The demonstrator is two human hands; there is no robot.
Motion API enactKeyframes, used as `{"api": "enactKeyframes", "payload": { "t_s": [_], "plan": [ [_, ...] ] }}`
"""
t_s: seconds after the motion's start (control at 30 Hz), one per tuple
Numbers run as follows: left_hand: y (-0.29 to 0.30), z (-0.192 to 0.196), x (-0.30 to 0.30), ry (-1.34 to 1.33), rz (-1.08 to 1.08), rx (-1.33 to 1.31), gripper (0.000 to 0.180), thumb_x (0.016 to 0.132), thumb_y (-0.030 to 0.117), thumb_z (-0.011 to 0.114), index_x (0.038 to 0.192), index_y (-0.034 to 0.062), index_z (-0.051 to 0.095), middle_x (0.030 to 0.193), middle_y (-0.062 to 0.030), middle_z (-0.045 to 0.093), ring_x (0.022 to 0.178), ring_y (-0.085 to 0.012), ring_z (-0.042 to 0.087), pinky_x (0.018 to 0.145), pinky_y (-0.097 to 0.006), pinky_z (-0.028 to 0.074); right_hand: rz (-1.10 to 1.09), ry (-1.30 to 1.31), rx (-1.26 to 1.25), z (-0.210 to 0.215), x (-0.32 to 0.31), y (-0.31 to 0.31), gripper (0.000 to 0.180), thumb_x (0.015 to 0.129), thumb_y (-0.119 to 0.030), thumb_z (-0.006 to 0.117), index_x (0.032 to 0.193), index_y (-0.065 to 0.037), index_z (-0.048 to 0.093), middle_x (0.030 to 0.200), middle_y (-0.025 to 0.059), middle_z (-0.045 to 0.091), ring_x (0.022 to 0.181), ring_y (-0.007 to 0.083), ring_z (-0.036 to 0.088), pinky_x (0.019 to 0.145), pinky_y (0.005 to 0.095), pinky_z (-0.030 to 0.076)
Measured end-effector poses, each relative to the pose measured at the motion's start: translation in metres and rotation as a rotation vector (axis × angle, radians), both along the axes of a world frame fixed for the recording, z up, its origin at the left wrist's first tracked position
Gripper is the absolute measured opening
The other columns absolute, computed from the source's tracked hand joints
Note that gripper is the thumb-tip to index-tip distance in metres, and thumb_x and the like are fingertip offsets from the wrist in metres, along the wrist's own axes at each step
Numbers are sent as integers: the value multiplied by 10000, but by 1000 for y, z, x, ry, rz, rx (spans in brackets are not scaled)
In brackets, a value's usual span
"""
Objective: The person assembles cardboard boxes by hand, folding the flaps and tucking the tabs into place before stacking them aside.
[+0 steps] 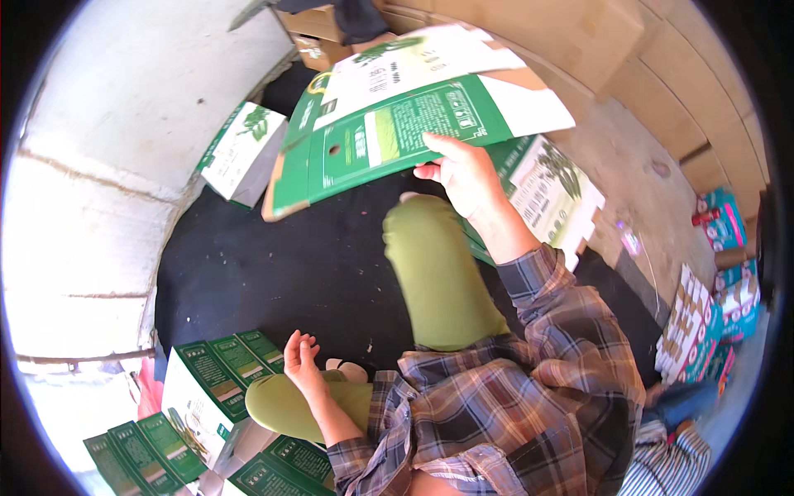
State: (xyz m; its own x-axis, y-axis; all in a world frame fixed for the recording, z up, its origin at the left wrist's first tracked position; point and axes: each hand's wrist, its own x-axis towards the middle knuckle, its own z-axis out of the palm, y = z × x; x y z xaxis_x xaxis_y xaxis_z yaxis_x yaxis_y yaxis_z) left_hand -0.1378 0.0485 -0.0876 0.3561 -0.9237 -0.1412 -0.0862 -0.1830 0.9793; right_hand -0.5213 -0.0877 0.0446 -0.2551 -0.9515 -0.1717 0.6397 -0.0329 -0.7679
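My right hand [465,178] is raised in front of me, pinching the near edge of a flattened cardboard carton [306,178] with the thumb on top. Green and white panels with printed pictures cover this carton, and a small round hole shows in its green side. It is tilted above the black mat [281,273]. Below my right forearm lies another flat green and white carton [550,190], partly hidden by the arm. Nothing is in my left hand [304,365], which hovers over my left knee with its fingers loosely bent and apart.
A green and white box [241,153] stands at the far left, near a pale wall. Several similar boxes [198,397] stand at the lower left. Brown cartons [562,41] are stacked at the back right. Teal packages [699,331] and a person in stripes [670,463] are at the right.
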Motion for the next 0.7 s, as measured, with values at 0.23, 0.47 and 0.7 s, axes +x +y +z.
{"api": "enactKeyframes", "payload": {
  "t_s": [0.23, 0.47, 0.7],
  "plan": [
    [-37, 59, 48, -47, 164, -212, 262, 949, 92, 532, 1194, 8, 576, 1013, -70, 626, 894, -139, 606, 754, -268, 522, 94, 404, -297, 31, 47, -49, 274, 918, -120, 571, 1146, 28, 604, 1098, 82, 651, 971, 144, 606, 868, 308, 467],
    [-79, 86, 125, 47, 414, -314, 434, 958, 260, 538, 1339, 66, 457, 1250, -70, 538, 1150, -185, 501, 957, -371, 405, 316, 390, -466, 40, 88, -61, 226, 931, -95, 579, 1132, 1, 614, 1051, 50, 655, 920, 107, 598, 828, 270, 477],
    [-69, 92, 182, 383, 524, -380, 687, 961, 478, 467, 1445, 32, 272, 1424, -142, 402, 1322, -289, 358, 1084, -467, 253, 520, 354, -468, 25, 95, -67, 237, 884, -77, 631, 1111, -9, 637, 1009, 39, 668, 892, 109, 607, 826, 260, 467]
  ]
}}
